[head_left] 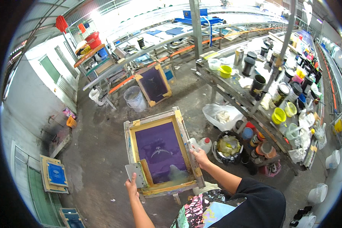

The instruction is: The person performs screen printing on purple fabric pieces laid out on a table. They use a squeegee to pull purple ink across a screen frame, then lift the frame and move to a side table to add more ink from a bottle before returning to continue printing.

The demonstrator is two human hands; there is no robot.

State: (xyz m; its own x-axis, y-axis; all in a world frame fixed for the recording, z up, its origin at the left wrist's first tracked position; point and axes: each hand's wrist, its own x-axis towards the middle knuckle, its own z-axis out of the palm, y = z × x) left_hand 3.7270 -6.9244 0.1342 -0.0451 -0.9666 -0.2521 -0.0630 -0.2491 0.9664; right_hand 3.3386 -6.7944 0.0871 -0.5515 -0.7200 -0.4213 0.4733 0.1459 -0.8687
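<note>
- Screen frame [155, 137] (purple mesh [150, 133], pale arched mark [160, 152]) between the two hands.
- Left hand [131, 186] pinching the grey plate [138, 174] at the frame's near-left corner.
- Right hand [201, 159] clasped on its right side.

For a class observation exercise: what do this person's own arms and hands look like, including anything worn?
The left hand and right hand are ungloved, and both forearms are uncovered. On the right, a short black sleeve shows; the left one is out of view.
</note>
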